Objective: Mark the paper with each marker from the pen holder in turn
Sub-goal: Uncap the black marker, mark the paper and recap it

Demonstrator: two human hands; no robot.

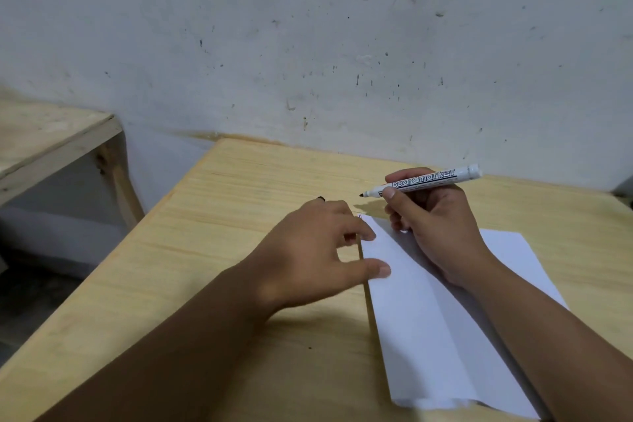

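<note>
A white sheet of paper (424, 329) lies on the wooden table (212, 250), running from the middle toward the lower right. My right hand (435, 226) rests on the paper's far end and grips an uncapped white board marker (424, 180), held nearly level with its black tip pointing left, above the table. My left hand (315, 250) lies at the paper's left edge, thumb and a fingertip pressing on the sheet. A small black object (321, 198) peeks out past its fingers; what it is cannot be told. No pen holder is in view.
A stained grey wall (308, 44) stands right behind the table. A second wooden table (44, 137) is at the left, with a gap and dark floor (30, 295) between the two.
</note>
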